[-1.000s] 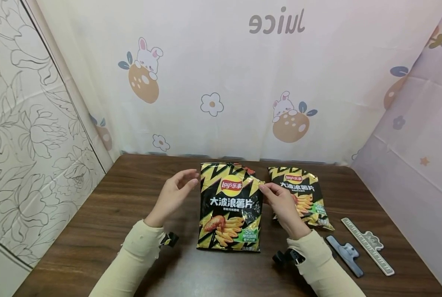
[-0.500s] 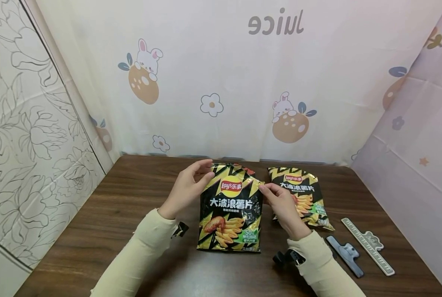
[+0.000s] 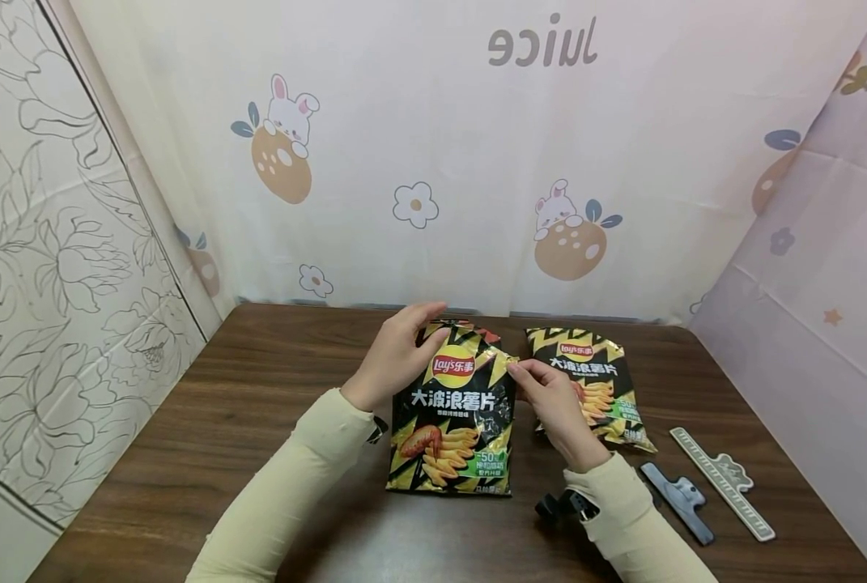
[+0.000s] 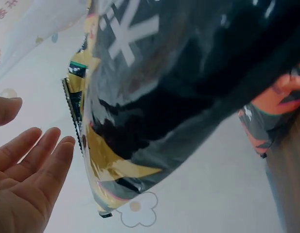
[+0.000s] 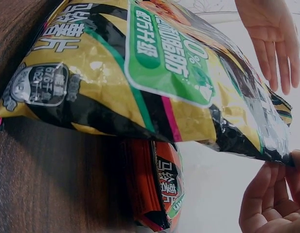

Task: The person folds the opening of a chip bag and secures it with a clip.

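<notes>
A black and yellow Lay's potato chip bag point(image 3: 451, 453) stands in the middle of the table, its lower edge on the wood. My right hand point(image 3: 555, 402) pinches its upper right corner between thumb and fingers, also visible in the right wrist view, where the bag point(image 5: 184, 104) bulges. Near the top left of the bag, my left hand point(image 3: 397, 356) has its fingers extended and thumb apart. In the left wrist view a gap shows between the left hand point(image 4: 28, 170) and the bag point(image 4: 154, 97). A red-topped bag point(image 3: 488, 334) is partly hidden behind.
A second black and yellow chip bag point(image 3: 586, 368) lies right of my right hand. Farther right on the brown wooden table point(image 3: 207, 421) are a grey-blue bag clip point(image 3: 675, 498) and a longer beige one point(image 3: 720, 482). A printed curtain point(image 3: 433, 129) hangs behind the table.
My left hand has moved right and slightly up, from beside the bag's left edge to in front of its top left. My right hand and the bag stay in place.
</notes>
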Available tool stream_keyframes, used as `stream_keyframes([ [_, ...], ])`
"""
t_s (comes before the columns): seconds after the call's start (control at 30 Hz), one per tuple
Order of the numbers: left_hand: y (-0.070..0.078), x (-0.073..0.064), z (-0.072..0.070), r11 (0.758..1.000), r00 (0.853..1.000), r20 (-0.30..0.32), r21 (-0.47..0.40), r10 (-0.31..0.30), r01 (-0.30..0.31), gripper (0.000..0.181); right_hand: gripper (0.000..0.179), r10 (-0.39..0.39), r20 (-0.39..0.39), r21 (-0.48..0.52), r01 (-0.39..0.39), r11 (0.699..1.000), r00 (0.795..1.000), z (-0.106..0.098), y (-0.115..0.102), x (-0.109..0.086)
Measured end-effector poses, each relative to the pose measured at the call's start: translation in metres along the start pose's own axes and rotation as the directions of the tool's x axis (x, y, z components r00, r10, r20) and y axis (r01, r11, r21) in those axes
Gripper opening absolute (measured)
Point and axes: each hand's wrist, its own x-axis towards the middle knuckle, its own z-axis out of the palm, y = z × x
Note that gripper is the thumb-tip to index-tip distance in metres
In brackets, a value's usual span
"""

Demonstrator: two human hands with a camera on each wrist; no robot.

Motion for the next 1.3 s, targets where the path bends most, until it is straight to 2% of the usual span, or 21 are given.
stream_keyframes([
  [0.3, -0.001, 0.015, 0.004, 0.993, 0.998, 0.06, 0.115, 0.032, -0.039, 0.039, 0.034, 0.006, 0.004, 0.015, -0.006, 1.0, 1.0, 0.0, 0.0, 0.0],
  [0.5, -0.005, 0.021, 0.005, 0.957, 0.994, 0.095, 0.281, 0.048, -0.073, 0.032, 0.034, 0.005, 0.011, 0.022, -0.005, 1.0, 1.0, 0.0, -0.001, -0.001],
  [0.6, -0.006, 0.024, 0.005, 0.942, 0.992, 0.123, 0.326, 0.042, -0.08, 0.029, 0.035, -0.004, 0.009, 0.016, 0.003, 1.0, 1.0, 0.0, -0.001, -0.002],
  [0.83, -0.007, 0.03, 0.004, 0.942, 0.981, 0.194, 0.334, -0.026, -0.041, 0.022, 0.035, -0.012, 0.008, 0.008, 0.012, 1.0, 1.0, 0.0, -0.001, -0.001],
  [1.0, -0.01, 0.033, 0.004, 0.946, 0.973, 0.225, 0.324, -0.051, -0.025, 0.02, 0.034, -0.005, 0.001, -0.008, 0.005, 1.0, 1.0, 0.0, 0.0, 0.0],
  [1.3, -0.013, 0.037, 0.004, 0.962, 0.971, 0.24, 0.268, -0.023, -0.044, 0.018, 0.042, -0.004, 0.011, -0.06, 0.004, 0.998, 1.0, -0.004, 0.001, -0.001],
])
